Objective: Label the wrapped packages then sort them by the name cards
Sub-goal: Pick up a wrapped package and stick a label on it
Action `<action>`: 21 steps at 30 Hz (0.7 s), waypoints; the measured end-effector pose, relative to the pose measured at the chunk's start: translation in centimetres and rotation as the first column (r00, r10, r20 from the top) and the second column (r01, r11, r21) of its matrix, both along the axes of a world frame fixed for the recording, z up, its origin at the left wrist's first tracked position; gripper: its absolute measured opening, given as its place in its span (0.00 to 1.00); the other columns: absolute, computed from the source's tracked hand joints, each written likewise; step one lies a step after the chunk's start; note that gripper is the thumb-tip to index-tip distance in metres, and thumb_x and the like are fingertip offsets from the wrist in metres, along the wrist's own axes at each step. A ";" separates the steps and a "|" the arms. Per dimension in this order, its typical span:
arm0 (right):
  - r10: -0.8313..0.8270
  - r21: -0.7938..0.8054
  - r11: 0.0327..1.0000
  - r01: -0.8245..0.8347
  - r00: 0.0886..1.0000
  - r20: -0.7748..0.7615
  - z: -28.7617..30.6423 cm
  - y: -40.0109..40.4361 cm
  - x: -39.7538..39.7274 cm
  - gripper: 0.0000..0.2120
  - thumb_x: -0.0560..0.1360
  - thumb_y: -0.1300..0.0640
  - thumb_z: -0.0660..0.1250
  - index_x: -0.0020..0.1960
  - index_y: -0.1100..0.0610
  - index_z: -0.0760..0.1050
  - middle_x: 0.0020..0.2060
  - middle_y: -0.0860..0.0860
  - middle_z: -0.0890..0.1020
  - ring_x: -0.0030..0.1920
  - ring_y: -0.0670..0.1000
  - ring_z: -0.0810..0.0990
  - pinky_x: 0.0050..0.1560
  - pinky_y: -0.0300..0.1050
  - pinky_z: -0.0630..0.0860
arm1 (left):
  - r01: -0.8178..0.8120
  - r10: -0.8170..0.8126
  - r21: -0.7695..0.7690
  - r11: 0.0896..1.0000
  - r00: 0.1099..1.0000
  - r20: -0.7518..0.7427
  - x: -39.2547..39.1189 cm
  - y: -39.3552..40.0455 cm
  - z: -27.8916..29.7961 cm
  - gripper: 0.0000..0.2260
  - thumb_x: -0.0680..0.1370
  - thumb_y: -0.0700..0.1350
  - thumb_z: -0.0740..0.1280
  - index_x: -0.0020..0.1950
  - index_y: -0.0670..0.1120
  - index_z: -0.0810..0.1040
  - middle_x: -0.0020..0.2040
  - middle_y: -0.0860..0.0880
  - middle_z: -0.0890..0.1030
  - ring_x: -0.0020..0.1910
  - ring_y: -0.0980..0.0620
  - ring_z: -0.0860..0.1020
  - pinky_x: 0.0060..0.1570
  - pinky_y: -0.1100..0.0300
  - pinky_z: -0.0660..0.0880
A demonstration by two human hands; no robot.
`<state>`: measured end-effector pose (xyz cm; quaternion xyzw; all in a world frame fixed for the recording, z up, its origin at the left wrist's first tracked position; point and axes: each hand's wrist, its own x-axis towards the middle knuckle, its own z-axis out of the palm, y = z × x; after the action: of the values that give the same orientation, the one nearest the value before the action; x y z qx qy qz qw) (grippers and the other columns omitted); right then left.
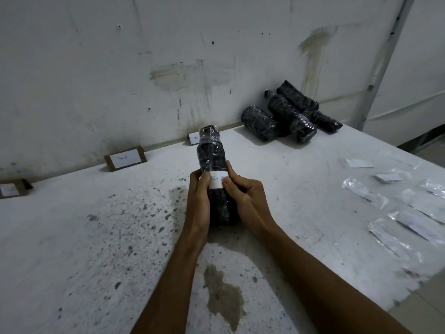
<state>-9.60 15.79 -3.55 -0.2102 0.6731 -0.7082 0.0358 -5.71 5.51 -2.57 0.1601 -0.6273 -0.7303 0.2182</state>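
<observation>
Bench [96,237] left of the left hand [197,201] is wide open. Past the right hand [248,201], label sleeves [409,213] clutter things, and the package pile [289,116] blocks the far corner.

White label [218,182] on held package [213,165]: writing partly covered by right hand [243,194] thumb. Name card [194,138] at 12 o'clock half hidden behind package. Leftmost card [10,189], 9 o'clock, cut by frame edge, text unreadable.

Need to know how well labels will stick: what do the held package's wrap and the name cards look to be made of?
Package: dark contents under clear glossy film, probably plastic wrap, judging by shiny wrinkled highlights. Name cards: matte brown backing, likely cardboard, with white paper faces.
</observation>
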 end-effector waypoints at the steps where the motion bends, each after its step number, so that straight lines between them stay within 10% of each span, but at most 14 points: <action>1: -0.011 0.025 1.000 0.011 1.000 -0.026 -0.1 -0.1 0.1 0.21 0.83 0.59 0.65 0.75 0.55 0.70 0.57 0.49 0.86 0.56 0.48 0.85 0.56 0.45 0.82 | -0.011 0.011 0.010 1.000 1.000 0.003 0.0 0.0 0.0 0.13 0.86 0.53 0.56 0.64 0.49 0.75 0.54 0.44 0.83 0.50 0.45 0.83 0.48 0.47 0.82; 11: 0.009 0.038 0.999 -0.008 0.999 -0.038 -0.4 -0.1 0.3 0.21 0.82 0.62 0.65 0.75 0.56 0.69 0.63 0.49 0.82 0.61 0.43 0.82 0.59 0.39 0.78 | -0.230 0.230 0.007 0.973 0.973 -0.001 0.1 0.6 0.2 0.16 0.86 0.48 0.55 0.47 0.50 0.81 0.44 0.46 0.84 0.44 0.47 0.82 0.45 0.50 0.79; 21: 0.090 0.138 0.987 -0.080 0.994 -0.067 0.2 -0.2 -0.1 0.23 0.84 0.58 0.61 0.78 0.53 0.64 0.69 0.43 0.75 0.63 0.32 0.76 0.61 0.30 0.72 | -0.100 0.100 0.000 0.995 0.993 0.055 0.0 -0.8 -0.3 0.14 0.87 0.51 0.55 0.53 0.57 0.81 0.50 0.50 0.85 0.53 0.47 0.84 0.55 0.47 0.81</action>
<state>-9.73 15.54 -3.40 -0.2616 0.7107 -0.6507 0.0556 -5.74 4.69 -2.89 0.2116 -0.6231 -0.7146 0.2372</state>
